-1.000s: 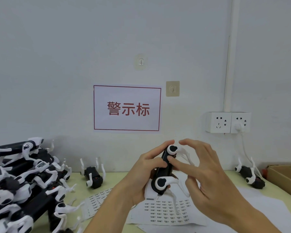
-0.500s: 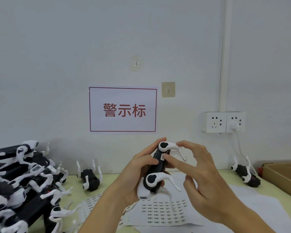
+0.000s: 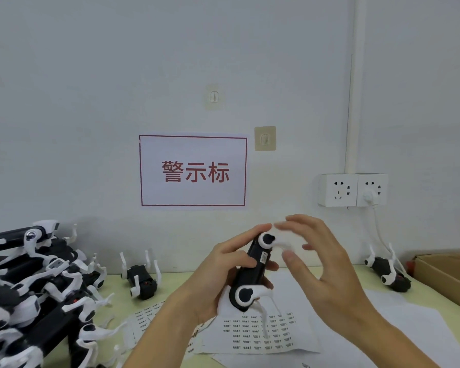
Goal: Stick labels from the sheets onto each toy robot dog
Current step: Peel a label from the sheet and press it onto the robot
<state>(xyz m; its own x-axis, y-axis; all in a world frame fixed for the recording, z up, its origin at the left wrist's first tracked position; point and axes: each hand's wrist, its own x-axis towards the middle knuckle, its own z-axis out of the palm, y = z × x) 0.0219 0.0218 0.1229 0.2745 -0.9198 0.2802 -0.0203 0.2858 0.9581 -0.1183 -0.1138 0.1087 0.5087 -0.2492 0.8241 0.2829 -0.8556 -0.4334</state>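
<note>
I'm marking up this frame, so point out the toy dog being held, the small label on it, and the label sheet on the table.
held toy dog [image 3: 252, 277]: head view, on its black body.
small label [image 3: 264, 258]: head view, on the sticker's face.
label sheet [image 3: 252, 337]: head view, on the printed rows.

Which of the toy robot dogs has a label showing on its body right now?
The toy dog held in the left hand, in the middle: a small white label shows on its black body. None shows on the others.

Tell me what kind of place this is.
Probably a small assembly or packing workstation: a pile of identical toy robot dogs, printed label sheets on the table, and an open cardboard box.
</note>
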